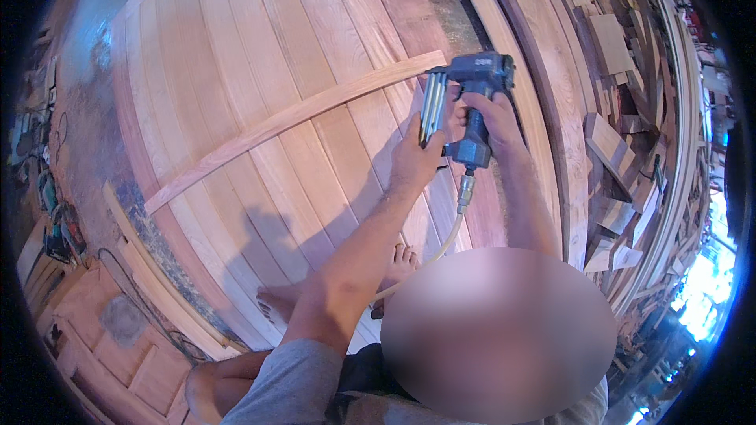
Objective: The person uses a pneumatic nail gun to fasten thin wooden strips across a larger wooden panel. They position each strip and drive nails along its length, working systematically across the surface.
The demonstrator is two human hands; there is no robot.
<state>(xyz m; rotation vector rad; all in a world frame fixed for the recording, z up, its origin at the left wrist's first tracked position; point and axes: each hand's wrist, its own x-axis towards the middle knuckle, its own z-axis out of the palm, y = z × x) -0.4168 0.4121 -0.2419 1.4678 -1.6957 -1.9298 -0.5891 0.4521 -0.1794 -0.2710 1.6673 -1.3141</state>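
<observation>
My right hand (pixel 498 120) is wrapped round the black handle of a nail gun (pixel 482 71), near the right end of a wooden batten (pixel 299 116). My left hand (pixel 415 156) is closed on the lower part of its silvery magazine. The gun's nose points left and lies over the batten's end; whether it touches the wood I cannot tell. A pale air hose (pixel 457 230) runs down from a metal coupling at the handle's base. Under the batten, which crosses it at a slant, lies a wide panel (pixel 236 39) of several side-by-side planks.
My bare feet (pixel 402 261) stand on the panel. Long boards (pixel 543 102) lie along its right side, with piled offcuts (pixel 610 149) beyond. Narrow strips (pixel 157 267) and a framed wooden piece (pixel 118 346) lie at the lower left. A power tool (pixel 59 224) rests at the far left.
</observation>
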